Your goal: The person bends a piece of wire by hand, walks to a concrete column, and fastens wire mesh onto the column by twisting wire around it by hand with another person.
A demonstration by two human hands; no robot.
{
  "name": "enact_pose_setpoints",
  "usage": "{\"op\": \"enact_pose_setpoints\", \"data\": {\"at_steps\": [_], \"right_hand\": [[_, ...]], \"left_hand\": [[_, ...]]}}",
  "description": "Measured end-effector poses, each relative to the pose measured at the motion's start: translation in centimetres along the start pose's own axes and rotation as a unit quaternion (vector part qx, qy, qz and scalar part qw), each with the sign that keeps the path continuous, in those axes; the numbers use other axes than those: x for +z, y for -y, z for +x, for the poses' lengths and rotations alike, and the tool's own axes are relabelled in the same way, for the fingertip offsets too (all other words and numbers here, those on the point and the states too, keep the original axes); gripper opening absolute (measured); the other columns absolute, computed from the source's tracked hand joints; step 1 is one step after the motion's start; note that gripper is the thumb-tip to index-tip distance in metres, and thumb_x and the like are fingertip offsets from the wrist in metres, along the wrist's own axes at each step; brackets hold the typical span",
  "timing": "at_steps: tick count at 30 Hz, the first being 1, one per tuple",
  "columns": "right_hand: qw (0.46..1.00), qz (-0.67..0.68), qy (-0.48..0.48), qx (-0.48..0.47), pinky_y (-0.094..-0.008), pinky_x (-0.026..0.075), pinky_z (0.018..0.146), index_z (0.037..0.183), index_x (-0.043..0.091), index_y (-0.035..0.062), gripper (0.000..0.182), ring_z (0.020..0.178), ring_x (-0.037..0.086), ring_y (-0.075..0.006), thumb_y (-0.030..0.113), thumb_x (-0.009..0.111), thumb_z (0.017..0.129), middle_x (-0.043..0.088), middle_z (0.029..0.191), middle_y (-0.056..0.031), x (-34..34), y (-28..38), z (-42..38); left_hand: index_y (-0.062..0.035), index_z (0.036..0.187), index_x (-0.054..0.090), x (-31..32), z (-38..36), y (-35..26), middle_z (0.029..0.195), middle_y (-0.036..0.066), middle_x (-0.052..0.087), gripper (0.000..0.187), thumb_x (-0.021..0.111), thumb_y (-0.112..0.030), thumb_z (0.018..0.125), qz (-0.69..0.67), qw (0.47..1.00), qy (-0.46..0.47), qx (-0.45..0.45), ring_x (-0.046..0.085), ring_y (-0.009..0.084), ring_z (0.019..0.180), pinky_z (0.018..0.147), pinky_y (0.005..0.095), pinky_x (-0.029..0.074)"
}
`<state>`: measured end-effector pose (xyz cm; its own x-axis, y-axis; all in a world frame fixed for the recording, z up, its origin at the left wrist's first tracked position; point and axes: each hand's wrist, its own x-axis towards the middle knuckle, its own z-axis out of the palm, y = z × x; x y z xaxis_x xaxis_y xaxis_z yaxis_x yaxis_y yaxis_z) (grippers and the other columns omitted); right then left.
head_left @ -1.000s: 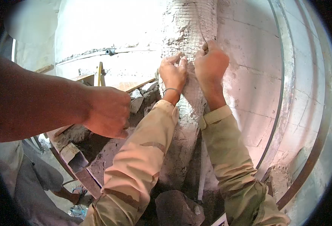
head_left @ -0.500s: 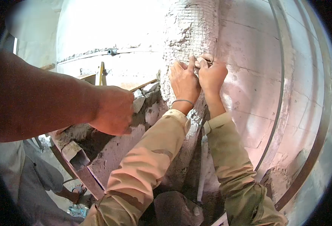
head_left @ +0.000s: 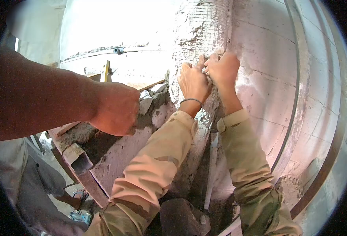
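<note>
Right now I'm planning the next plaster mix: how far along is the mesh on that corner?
Done: wire mesh lies over the upper column. In hand: left hand and right hand press against it at mid-height. Left: below the hands only rough plaster shows.

Three hands are counted: a left hand (head_left: 193, 82) and right hand (head_left: 223, 69) at twelve o'clock, another person's hand (head_left: 116, 110) at nine. One wire mesh (head_left: 205, 27), one bracelet (head_left: 192, 100), one pipe (head_left: 118, 50) are seen.

both hands (head_left: 209, 76) on mesh (head_left: 205, 27), wall (head_left: 268, 70) right.
</note>
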<state>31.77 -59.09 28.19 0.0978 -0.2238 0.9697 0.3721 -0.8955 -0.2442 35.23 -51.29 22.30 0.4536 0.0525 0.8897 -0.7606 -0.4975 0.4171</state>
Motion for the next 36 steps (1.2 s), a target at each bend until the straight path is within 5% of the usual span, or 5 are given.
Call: {"op": "enact_pose_setpoints", "data": {"at_steps": [8, 12, 17, 27, 36], "right_hand": [[0.961, 0.221, 0.072, 0.15, -0.0334, 0.055, 0.045, 0.066, 0.067, -0.0028, 0.02, 0.049, 0.069, -0.0205, -0.001, 0.059, 0.085, 0.068, 0.059, -0.0147, 0.0, 0.9, 1.2], [0.934, 0.297, 0.056, 0.188, -0.0337, 0.055, 0.046, 0.067, 0.067, -0.0045, 0.021, 0.05, 0.069, -0.0216, -0.001, 0.058, 0.086, 0.068, 0.06, -0.0158, 1.3, -0.6, 1.0], [0.978, 0.156, 0.071, 0.116, -0.0334, 0.056, 0.048, 0.066, 0.066, -0.005, 0.022, 0.052, 0.07, -0.0229, -0.001, 0.058, 0.086, 0.069, 0.062, -0.017, 1.2, 0.6, 0.3], [0.947, 0.249, 0.086, 0.181, -0.0305, 0.054, 0.046, 0.084, 0.064, -0.0091, 0.015, 0.051, 0.066, -0.0195, 0.001, 0.057, 0.092, 0.069, 0.069, -0.0181, 0.7, 0.4, 0.8], [1.0, -0.009, 0.022, 0.004, -0.0511, 0.054, 0.076, 0.08, 0.068, -0.0077, 0.023, 0.079, 0.068, -0.0475, 0.015, 0.065, 0.08, 0.067, 0.077, -0.0305, 1.4, -1.0, 1.3]], "left_hand": [[-0.0111, 0.137, 0.062, -0.9, -0.2, 0.1, 0.099, 0.015, 0.058, 0.056, 0.068, -0.015, 0.081, 0.036, 0.999, -0.011, 0.023, 0.058, 0.0321, 0.098, 0.08, 0.0452, 0.045], [-0.0085, 0.131, 0.066, 0.0, -0.1, 2.1, 0.099, 0.017, 0.061, 0.049, 0.067, -0.016, 0.082, -0.016, 0.997, -0.076, 0.018, 0.06, 0.0332, 0.097, 0.084, 0.0449, 0.048], [-0.0046, 0.117, 0.073, -0.3, 1.2, 4.2, 0.095, 0.016, 0.065, 0.037, 0.068, -0.013, 0.082, -0.08, 0.981, -0.174, 0.025, 0.063, 0.0318, 0.088, 0.085, 0.0422, 0.052], [-0.0056, 0.113, 0.075, 0.0, 3.5, 4.0, 0.102, 0.012, 0.072, 0.03, 0.077, -0.011, 0.083, -0.223, 0.964, -0.134, -0.046, 0.069, 0.0202, 0.083, 0.078, 0.0339, 0.056], [-0.0004, 0.095, 0.077, 0.1, 4.4, 2.9, 0.082, 0.01, 0.075, 0.026, 0.084, -0.019, 0.079, -0.286, 0.936, -0.164, -0.122, 0.067, 0.0164, 0.071, 0.07, 0.0306, 0.054]]}}
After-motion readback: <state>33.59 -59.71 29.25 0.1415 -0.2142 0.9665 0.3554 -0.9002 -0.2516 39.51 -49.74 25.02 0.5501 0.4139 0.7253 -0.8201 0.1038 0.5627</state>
